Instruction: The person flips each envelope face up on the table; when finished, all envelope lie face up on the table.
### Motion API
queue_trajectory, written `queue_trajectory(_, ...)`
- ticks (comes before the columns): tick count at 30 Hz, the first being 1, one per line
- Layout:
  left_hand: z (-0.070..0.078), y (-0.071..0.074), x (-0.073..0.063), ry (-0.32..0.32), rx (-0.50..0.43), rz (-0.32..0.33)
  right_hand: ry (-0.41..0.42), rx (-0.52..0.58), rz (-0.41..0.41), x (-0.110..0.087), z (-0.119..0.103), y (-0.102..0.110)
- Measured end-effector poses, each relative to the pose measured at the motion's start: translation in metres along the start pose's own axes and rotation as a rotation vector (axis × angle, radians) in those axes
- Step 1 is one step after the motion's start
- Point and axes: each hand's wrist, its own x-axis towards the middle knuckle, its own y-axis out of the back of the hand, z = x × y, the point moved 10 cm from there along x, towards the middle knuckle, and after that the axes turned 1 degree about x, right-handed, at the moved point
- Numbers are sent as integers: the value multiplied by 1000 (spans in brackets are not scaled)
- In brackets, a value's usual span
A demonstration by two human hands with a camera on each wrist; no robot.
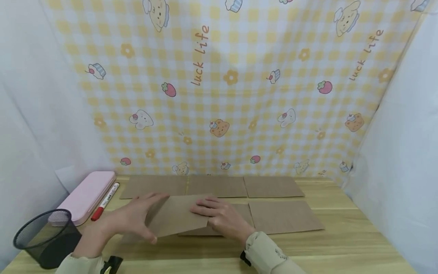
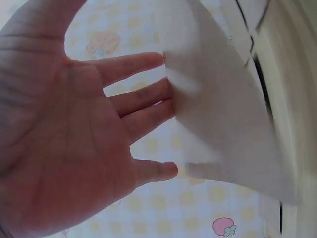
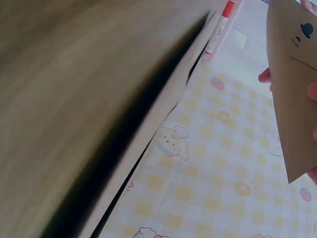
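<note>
A brown kraft-paper piece is raised at a tilt above the table between both hands. My right hand pinches it near its right side, fingers on top. At its left edge, my left hand is spread wide; in the left wrist view the straight fingertips of the left hand meet the edge of the pale-looking piece. A small blue hat and moustache print shows on the kraft-paper piece in the right wrist view. Beneath it, a flat kraft piece is partly covered.
Three flat kraft pieces line the back of the wooden table. Another kraft piece lies front right. On the left are a pink case, a red-capped white marker and a black mesh pen holder. A patterned curtain hangs behind.
</note>
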Motion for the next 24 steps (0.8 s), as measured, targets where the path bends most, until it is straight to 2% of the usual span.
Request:
queue_trajectory(2, 0, 1, -2, 5, 24, 37, 14, -7, 22, -3, 2, 0)
queue_trajectory(5, 2, 10, -11, -38, 54, 141, -2, -13, 69, -7, 10, 2)
queue_trajectory(7, 7, 18, -23, -100, 93, 232, -33, 12, 94, -11, 17, 4)
queue_trajectory(11, 18, 30, -53, -256, 276, 413, -96, 29, 106, -19, 32, 5)
queue_trajectory(14, 24, 30, -68, -337, 406, 493, -131, 36, 106, -21, 40, 7)
queue_trajectory(17, 21, 26, -69, -374, 442, 514, -152, 62, 123, -20, 45, 9)
queue_trajectory(20, 13, 21, -63, -392, 420, 528, -165, 127, 146, -21, 48, 12)
queue_trajectory(24, 9, 18, -56, -439, 377, 577, -162, 208, 146, -22, 47, 12)
